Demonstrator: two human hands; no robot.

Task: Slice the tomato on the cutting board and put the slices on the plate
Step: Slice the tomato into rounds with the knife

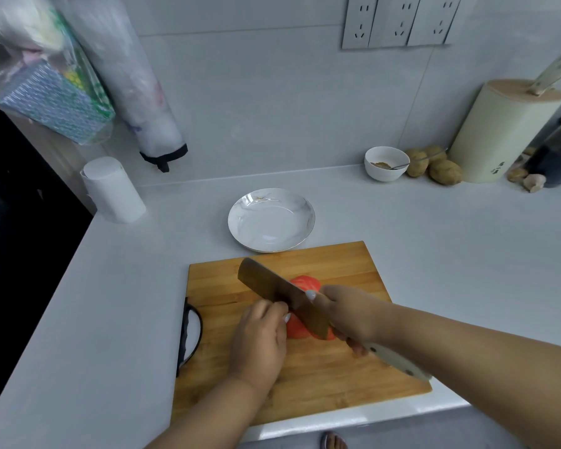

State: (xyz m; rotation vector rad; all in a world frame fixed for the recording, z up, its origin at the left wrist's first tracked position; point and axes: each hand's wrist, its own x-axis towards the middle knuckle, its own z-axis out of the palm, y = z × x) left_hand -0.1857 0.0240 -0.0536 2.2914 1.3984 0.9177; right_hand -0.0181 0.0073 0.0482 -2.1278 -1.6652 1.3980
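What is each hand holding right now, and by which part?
The right hand grips the cleaver by its pale handle. The left hand holds the tomato on its left side, fingers curled against the blade.

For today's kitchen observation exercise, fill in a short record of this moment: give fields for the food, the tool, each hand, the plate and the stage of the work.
food: tomato on the cutting board, partly hidden by the blade
tool: cleaver, blade across the tomato
right hand: grips the cleaver's handle
left hand: steadies the tomato, fingers curled
plate: beyond the board, no slices on it
stage: slicing under way
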